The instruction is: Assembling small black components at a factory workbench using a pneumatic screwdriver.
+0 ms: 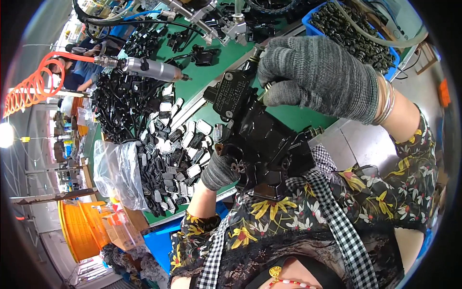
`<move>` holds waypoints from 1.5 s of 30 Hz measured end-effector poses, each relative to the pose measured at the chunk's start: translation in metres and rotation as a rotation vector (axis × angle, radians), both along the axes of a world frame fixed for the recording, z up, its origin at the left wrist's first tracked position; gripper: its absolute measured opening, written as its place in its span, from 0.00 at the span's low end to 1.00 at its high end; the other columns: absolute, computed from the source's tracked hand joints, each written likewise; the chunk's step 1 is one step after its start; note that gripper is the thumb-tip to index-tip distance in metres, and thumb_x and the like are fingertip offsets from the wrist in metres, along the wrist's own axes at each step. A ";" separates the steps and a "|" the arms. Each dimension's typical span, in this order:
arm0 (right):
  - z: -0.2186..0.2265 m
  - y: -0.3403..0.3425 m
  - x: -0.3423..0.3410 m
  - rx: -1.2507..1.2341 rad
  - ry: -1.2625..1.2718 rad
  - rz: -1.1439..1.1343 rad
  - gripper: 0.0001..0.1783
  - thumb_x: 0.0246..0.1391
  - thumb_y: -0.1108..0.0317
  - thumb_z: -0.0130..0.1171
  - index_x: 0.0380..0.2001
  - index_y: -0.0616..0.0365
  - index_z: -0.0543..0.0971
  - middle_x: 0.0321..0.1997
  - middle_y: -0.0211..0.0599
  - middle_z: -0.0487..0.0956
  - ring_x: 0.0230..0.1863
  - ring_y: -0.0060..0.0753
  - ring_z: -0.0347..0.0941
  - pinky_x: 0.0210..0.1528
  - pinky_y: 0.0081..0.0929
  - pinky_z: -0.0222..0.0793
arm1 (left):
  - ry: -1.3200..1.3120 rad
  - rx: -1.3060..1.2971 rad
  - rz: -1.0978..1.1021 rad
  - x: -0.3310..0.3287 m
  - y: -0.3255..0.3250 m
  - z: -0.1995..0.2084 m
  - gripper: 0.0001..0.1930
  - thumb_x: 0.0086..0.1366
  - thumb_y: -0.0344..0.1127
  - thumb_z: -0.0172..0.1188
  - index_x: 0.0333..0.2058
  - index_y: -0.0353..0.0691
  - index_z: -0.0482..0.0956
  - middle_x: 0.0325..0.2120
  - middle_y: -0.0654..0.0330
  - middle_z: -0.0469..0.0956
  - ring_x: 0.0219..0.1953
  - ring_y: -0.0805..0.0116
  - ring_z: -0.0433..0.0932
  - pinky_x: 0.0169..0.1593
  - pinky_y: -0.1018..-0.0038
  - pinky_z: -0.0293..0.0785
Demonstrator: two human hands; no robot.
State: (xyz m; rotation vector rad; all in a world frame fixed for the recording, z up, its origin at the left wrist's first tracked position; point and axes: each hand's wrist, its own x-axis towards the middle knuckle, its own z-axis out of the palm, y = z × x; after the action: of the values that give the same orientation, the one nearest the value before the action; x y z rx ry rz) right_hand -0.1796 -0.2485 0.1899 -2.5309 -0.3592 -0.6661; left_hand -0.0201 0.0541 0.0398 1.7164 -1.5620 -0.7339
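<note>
My left hand [220, 172], in a grey knit glove, is wrapped round the lower left end of a black metal housing [264, 132]. This bulky part is held tilted in front of my body, and a flat black cover plate [231, 96] with two silver screws sits at its upper left. Above its top end my right hand [308, 72], gloved alike, is closed with fingers curled and thumb pressed in. Small brassy bolts [263, 91] poke out by its fingertips. Another bolt [315, 131] sticks out at the housing's right side.
A silver air screwdriver [154, 69] hangs at upper left on a coiled orange hose [41, 79]. Black cabled parts and small black and white pieces [168, 159] cover the green table [197, 79]. A blue bin [310, 21] of bolts stands upper right; a plastic bag [118, 168] lies left.
</note>
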 end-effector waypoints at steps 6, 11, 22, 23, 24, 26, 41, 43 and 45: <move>0.005 -0.004 0.007 0.011 0.152 0.051 0.12 0.52 0.60 0.63 0.32 0.58 0.79 0.31 0.39 0.76 0.35 0.44 0.75 0.40 0.36 0.72 | 0.026 0.042 0.132 -0.007 0.013 -0.022 0.20 0.51 0.36 0.64 0.44 0.38 0.78 0.42 0.54 0.78 0.45 0.56 0.76 0.52 0.64 0.72; -0.003 -0.001 0.002 -0.039 0.116 0.053 0.11 0.54 0.62 0.61 0.35 0.59 0.78 0.32 0.44 0.75 0.36 0.46 0.74 0.39 0.37 0.71 | 0.327 0.126 0.380 -0.008 0.004 -0.023 0.18 0.46 0.35 0.67 0.38 0.38 0.81 0.34 0.56 0.80 0.41 0.57 0.78 0.50 0.65 0.72; -0.040 0.003 -0.001 -0.289 0.071 -0.070 0.19 0.59 0.70 0.53 0.54 0.57 0.73 0.32 0.43 0.75 0.31 0.44 0.73 0.34 0.39 0.70 | 0.590 0.053 0.380 -0.026 -0.028 0.014 0.13 0.45 0.27 0.67 0.33 0.36 0.82 0.27 0.55 0.82 0.26 0.65 0.80 0.31 0.74 0.76; -0.047 0.009 0.004 -0.140 -0.015 -0.102 0.12 0.62 0.63 0.50 0.44 0.58 0.74 0.26 0.44 0.72 0.26 0.44 0.71 0.31 0.39 0.69 | 0.600 0.078 0.385 -0.026 -0.028 0.014 0.13 0.45 0.27 0.67 0.33 0.36 0.82 0.27 0.55 0.81 0.26 0.65 0.80 0.32 0.74 0.76; -0.052 0.015 0.008 0.008 -0.102 -0.132 0.17 0.64 0.56 0.47 0.34 0.59 0.75 0.20 0.44 0.70 0.22 0.45 0.70 0.29 0.39 0.69 | 0.609 0.103 0.390 -0.026 -0.028 0.014 0.12 0.45 0.26 0.66 0.33 0.36 0.82 0.26 0.55 0.81 0.26 0.65 0.80 0.32 0.74 0.76; -0.049 0.017 0.007 0.155 -0.190 -0.164 0.28 0.67 0.49 0.43 0.23 0.60 0.76 0.14 0.45 0.68 0.18 0.46 0.69 0.26 0.39 0.68 | 0.618 0.128 0.393 -0.026 -0.028 0.014 0.12 0.45 0.26 0.66 0.33 0.36 0.82 0.26 0.55 0.81 0.26 0.65 0.80 0.32 0.73 0.76; -0.039 -0.010 -0.005 1.014 0.554 0.225 0.20 0.63 0.52 0.53 0.32 0.59 0.79 0.25 0.40 0.79 0.26 0.34 0.76 0.31 0.31 0.72 | 0.231 0.061 0.331 -0.026 -0.035 0.020 0.14 0.48 0.30 0.69 0.36 0.37 0.81 0.27 0.52 0.81 0.27 0.61 0.80 0.34 0.71 0.76; -0.037 -0.008 -0.006 0.783 0.368 0.144 0.21 0.63 0.51 0.53 0.29 0.60 0.78 0.24 0.41 0.78 0.26 0.35 0.76 0.31 0.31 0.72 | 0.224 0.060 0.295 -0.025 -0.035 0.015 0.14 0.48 0.29 0.68 0.37 0.37 0.81 0.29 0.52 0.81 0.28 0.61 0.80 0.35 0.71 0.76; -0.035 -0.004 -0.007 0.311 0.009 -0.006 0.25 0.62 0.49 0.54 0.23 0.62 0.76 0.24 0.43 0.78 0.27 0.38 0.76 0.31 0.32 0.71 | 0.205 0.060 0.229 -0.022 -0.033 0.012 0.16 0.49 0.28 0.67 0.39 0.38 0.81 0.31 0.53 0.82 0.30 0.61 0.81 0.37 0.71 0.77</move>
State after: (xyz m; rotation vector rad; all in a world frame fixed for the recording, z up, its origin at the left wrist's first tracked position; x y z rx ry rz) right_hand -0.1866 -0.2529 0.1551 -2.2396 -0.2255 -0.6569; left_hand -0.0421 0.0214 0.0522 1.7670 -1.1932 -0.8172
